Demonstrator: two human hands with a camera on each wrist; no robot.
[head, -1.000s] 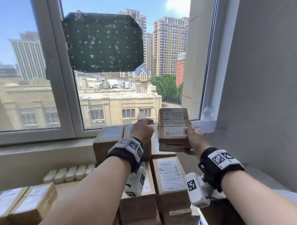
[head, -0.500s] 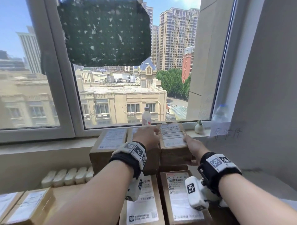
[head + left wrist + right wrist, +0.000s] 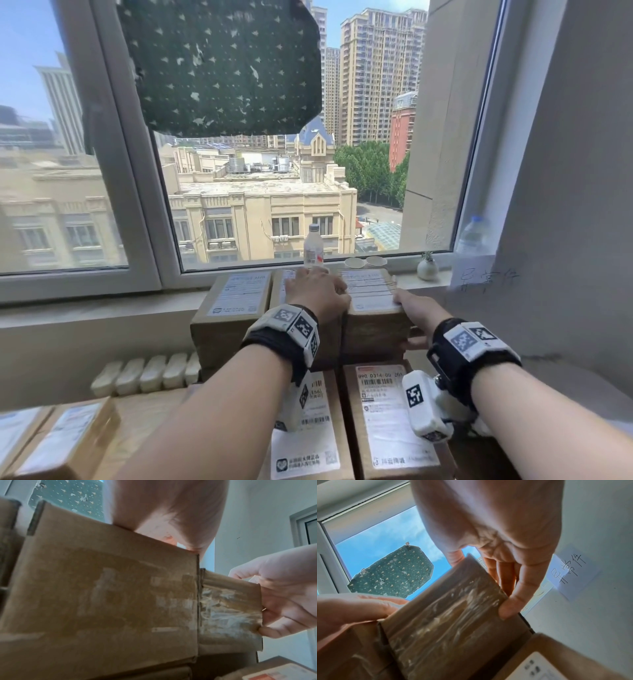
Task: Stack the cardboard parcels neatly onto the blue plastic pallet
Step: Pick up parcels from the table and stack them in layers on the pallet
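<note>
A tape-wrapped cardboard parcel [image 3: 371, 291] sits at the right end of the top row of a parcel stack under the window. My right hand [image 3: 414, 318] grips its right side, thumb on the near face and fingers along the side [image 3: 508, 601]. My left hand [image 3: 318, 294] lies flat on the middle parcel [image 3: 102, 595], fingers touching the taped parcel's left edge [image 3: 450, 615]. A third labelled parcel [image 3: 236, 301] stands at the left of the row. Two labelled parcels [image 3: 390, 411] lie on the lower layer in front. The blue pallet is hidden.
On the sill behind the row stand a small bottle [image 3: 313, 246], two white dishes [image 3: 364, 262] and a little plant pot [image 3: 427, 267]. The wall with a paper note [image 3: 486, 274] is close on the right. More parcels [image 3: 61, 438] lie at lower left, near a radiator [image 3: 147, 373].
The taped parcel, held up in the air a second ago, has come down into the top row at the right. Both hands moved down and forward with it.
</note>
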